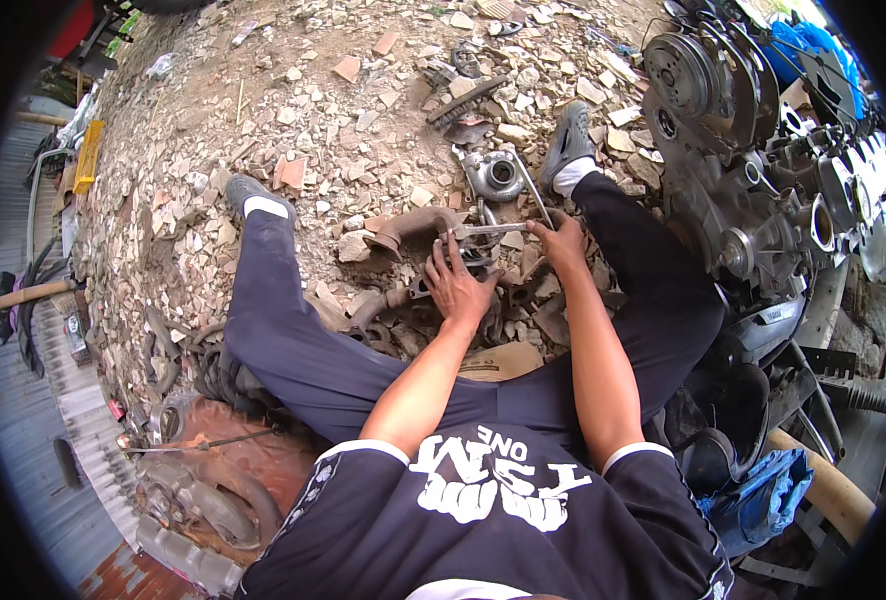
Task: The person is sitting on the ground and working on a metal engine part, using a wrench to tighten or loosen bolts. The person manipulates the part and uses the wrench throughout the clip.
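Observation:
My right hand (pixel 560 242) is closed around one end of a silver wrench (pixel 495 229), which lies roughly level between my legs. The wrench's other end meets a rusty curved pipe (pixel 413 226) with a flange at its left end. My left hand (pixel 460 288) lies over the metal parts just below, fingers stretched out, the longest fingertip close to the wrench's left end. What sits under that palm is partly hidden. Just beyond the wrench, a grey metal housing with a round opening (pixel 501 176), like a turbocharger, rests on the stones, with a thin metal rod (pixel 534 188) beside it.
Broken stones and tile pieces (pixel 333 120) cover the ground. Stacked engine parts (pixel 753 230) crowd the right side, above a blue plastic bag (pixel 763 500). On the left are corrugated metal sheets (pixel 88 400) and loose hoses and pipes (pixel 213 505). My outstretched legs flank the work.

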### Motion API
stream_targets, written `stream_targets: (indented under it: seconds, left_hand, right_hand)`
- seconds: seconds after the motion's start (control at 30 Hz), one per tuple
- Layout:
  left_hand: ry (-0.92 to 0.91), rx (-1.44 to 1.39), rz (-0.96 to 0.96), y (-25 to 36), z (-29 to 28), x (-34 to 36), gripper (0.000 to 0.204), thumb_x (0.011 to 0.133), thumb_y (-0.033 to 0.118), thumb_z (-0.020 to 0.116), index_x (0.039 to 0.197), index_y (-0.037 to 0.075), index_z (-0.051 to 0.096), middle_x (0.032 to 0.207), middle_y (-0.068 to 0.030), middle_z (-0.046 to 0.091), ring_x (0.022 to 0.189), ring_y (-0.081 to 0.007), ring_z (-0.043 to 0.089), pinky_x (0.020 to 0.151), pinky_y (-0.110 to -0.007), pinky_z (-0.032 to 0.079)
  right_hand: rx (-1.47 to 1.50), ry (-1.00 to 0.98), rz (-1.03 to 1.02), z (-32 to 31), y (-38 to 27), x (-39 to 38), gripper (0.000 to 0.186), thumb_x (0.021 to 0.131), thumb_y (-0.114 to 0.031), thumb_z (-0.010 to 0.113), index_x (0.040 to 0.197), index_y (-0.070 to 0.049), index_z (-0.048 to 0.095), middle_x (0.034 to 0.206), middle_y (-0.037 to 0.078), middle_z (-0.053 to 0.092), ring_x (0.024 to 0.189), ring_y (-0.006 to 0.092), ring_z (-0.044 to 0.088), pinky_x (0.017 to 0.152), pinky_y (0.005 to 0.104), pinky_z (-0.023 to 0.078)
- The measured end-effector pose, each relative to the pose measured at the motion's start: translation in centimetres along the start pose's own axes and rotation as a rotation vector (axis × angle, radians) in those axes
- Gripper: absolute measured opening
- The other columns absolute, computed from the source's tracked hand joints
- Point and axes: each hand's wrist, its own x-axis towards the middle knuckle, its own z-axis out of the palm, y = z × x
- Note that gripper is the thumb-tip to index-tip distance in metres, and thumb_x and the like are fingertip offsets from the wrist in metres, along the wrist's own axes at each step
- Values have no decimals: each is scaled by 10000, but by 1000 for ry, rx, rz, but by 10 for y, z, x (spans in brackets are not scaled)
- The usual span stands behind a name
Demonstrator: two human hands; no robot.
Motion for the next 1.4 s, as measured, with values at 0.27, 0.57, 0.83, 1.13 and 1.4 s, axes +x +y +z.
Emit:
stream_targets:
  seconds: [0.27,0.57,0.83,1.13,1.4]
  left_hand:
    - [66,-325,3,-6,10,-9,1212,726,316,889,1584,-3,94,1452,-305,437,1291,-445,494,1104,-462,402]
    - [-34,-144,16,-13,14,-6,633,918,513,675,1430,177,518,1338,-296,479,1234,-478,523,988,-511,477]
    - [8,-188,-96,-16,18,9,536,959,501,626,1365,156,574,1378,-274,467,1211,-480,542,979,-522,480]
    - [61,-365,-113,-37,33,31,395,981,447,614,1217,139,684,1317,-254,530,1175,-452,565,993,-509,465]
    - [78,-364,-29,-34,24,21,360,972,417,634,1189,136,691,1282,-215,548,1172,-417,560,999,-490,456]
  right_hand:
    - [120,-124,200,11,14,2,384,787,-192,822,1127,-35,740,952,111,758,848,205,696,803,352,511]
    - [104,-234,139,1,-11,-8,428,785,-212,826,1115,36,714,771,39,644,645,127,525,603,320,409]
    - [303,-274,206,20,26,17,426,870,-333,763,1138,-4,729,802,59,689,655,131,594,599,313,464]
    - [-99,214,-38,53,88,17,388,956,-314,662,1260,-73,675,1115,133,736,999,277,691,929,409,511]
    - [-212,-216,-545,54,28,-2,408,951,-327,658,1259,-60,658,1241,183,656,1127,377,629,955,446,498]
